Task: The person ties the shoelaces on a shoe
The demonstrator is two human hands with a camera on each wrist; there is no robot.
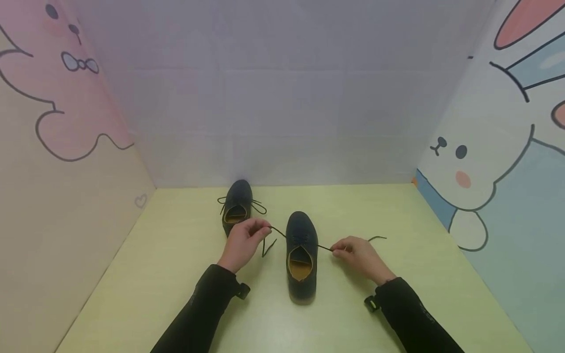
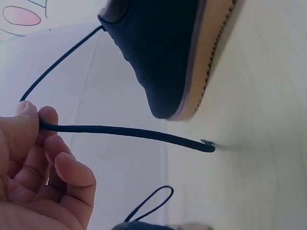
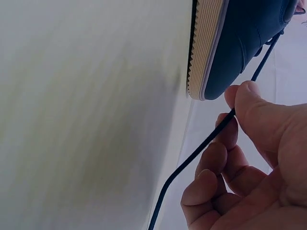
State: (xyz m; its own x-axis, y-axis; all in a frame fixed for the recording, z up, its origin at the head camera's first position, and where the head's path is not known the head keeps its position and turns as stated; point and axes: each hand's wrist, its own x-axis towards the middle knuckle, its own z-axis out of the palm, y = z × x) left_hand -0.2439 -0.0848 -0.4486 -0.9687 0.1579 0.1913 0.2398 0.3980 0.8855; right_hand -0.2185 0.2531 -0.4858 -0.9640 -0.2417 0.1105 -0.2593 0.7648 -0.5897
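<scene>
A dark blue lace-up shoe (image 1: 302, 226) stands mid-table with its toe pointing away from me. Its two laces stretch out to either side. My left hand (image 1: 247, 240) pinches the left lace (image 2: 120, 130) between thumb and forefinger, and the loose end droops toward the table. On the other side my right hand (image 1: 359, 256) pinches the right lace (image 3: 196, 152) between thumb and fingertip, its tail trailing past the hand. In both wrist views the shoe's sole (image 3: 205, 50) shows as pale and ridged. The remaining fingers of each hand are curled loosely.
A second dark shoe (image 1: 239, 196), its lace tied in a bow, stands behind my left hand, partly hidden by it. The pale yellow table (image 1: 185, 294) meets a white back wall (image 1: 282, 122). Side walls carry cartoon drawings.
</scene>
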